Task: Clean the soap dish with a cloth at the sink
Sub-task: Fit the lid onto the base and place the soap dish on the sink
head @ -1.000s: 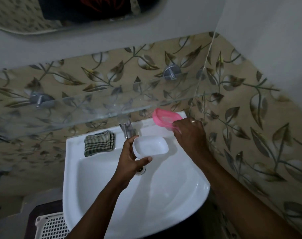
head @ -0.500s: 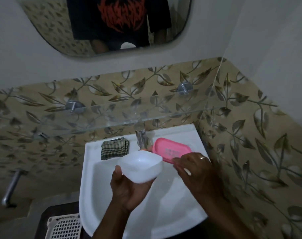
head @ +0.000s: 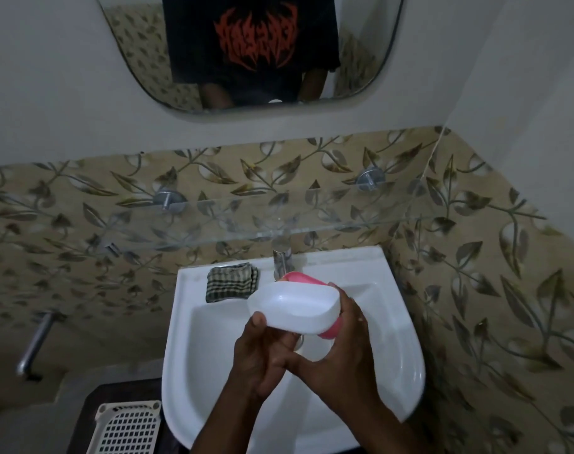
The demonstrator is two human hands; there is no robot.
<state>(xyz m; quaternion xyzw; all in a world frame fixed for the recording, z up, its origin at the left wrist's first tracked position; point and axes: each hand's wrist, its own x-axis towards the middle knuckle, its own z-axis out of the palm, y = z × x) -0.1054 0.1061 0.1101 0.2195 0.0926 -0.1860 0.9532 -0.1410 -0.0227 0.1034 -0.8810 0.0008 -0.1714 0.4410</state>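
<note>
Hands: two, both bare, raised together over the basin and touching each other at the fingers.
Left hand (head: 258,352): one; thumb pressed on the near rim of the white shell, fingers tucked underneath it.
Right hand (head: 341,348): one; wrapped around the right end of the soap dish, thumb crossing under toward the left hand.
Soap dish: one, in two parts, both clamped between the hands above the sink.
White shell (head: 295,308): one; open side up, tilted, interior looks bare.
Pink part (head: 307,279): one; nested beneath and behind the white shell, showing only at the far edge and at the lower right corner.
Cloth (head: 231,281): one; checked green and white, folded, lying on the back left ledge of the sink, apart from both hands.
Sink (head: 390,322): one; white, wall-mounted in the corner.
Tap (head: 281,257): one; metal, at the back centre of the sink, just behind the soap dish.
Glass shelf (head: 279,221): one; clear, above the tap.
Shelf brackets: two visible, metal, one (head: 169,199) at left and one (head: 370,180) at right.
Mirror (head: 354,60): one; reflects a dark shirt with a red print.
Basket (head: 127,427): one; white lattice, on the floor left of the sink.
Wall pipe (head: 33,345): one; metal, low on the left wall.
</note>
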